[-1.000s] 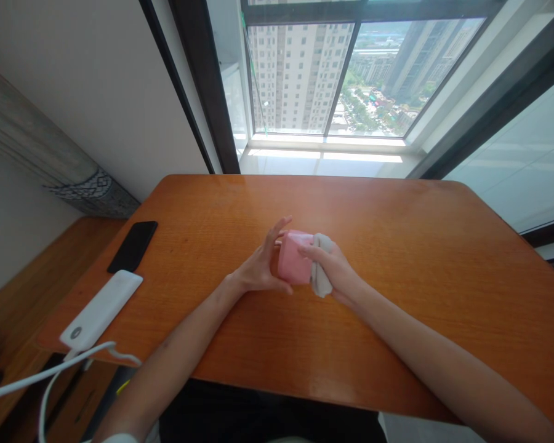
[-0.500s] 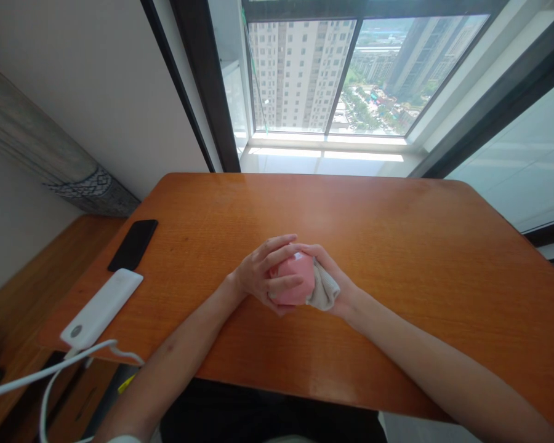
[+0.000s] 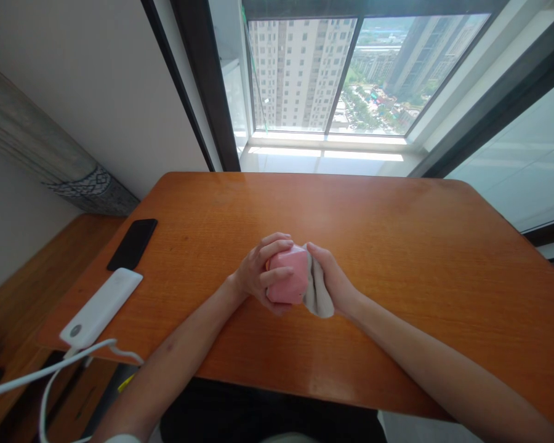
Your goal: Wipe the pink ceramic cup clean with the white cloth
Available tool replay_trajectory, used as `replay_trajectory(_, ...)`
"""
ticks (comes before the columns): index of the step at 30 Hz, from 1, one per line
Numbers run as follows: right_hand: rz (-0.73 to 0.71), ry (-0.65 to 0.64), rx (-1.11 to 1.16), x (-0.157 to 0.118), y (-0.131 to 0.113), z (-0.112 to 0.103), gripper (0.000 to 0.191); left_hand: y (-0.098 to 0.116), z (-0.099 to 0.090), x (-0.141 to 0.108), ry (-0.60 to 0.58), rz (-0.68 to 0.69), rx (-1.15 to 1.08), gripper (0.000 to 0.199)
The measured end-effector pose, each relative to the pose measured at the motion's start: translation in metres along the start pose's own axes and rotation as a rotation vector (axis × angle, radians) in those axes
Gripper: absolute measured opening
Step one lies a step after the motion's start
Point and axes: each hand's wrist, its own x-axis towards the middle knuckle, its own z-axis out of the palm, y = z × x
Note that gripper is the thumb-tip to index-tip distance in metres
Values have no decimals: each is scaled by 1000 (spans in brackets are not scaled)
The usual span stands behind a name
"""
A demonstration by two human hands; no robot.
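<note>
My left hand (image 3: 264, 271) is wrapped round a pink, rounded, faceted object (image 3: 290, 277), its fingers over the top and front. What kind of object it is I cannot tell. On its right side, my right hand (image 3: 335, 280) grips a light grey cloth (image 3: 317, 292) and presses it against the pink surface. Thumb and cloth meet near the upper right edge, and the cloth's folded end hangs below. The far fingers of the right hand are hidden behind the cloth. Both hands are over the near middle of the wooden table (image 3: 397, 246).
At the table's left lie a black phone (image 3: 132, 245) and a white power bank (image 3: 101, 307). A white cable (image 3: 50, 371) runs from the power bank past my left forearm. A window (image 3: 323, 80) stands beyond the far edge, and a curtain (image 3: 74, 160) hangs at left.
My right hand has shifted slightly right and the cloth has come down the pink object's right side, with more of it showing. The left hand keeps its hold, fingers slightly shifted.
</note>
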Motion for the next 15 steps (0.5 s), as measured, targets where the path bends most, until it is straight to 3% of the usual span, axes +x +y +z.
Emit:
replay_trajectory(3, 100, 141, 93, -6, 8, -9, 62, -2, 4, -3, 32, -115, 20, 57)
replay_trajectory(6, 106, 210, 12, -12, 11, -15, 55, -2, 9, -4, 111, -59, 62, 69)
replay_trajectory(11, 2, 113, -167, -16, 6, -15, 51, 7, 15, 6, 169, -26, 54, 103)
replay_trajectory(15, -131, -10, -337, -16, 3, -19, 54, 23, 13, 24, 186, 0, -93, 98)
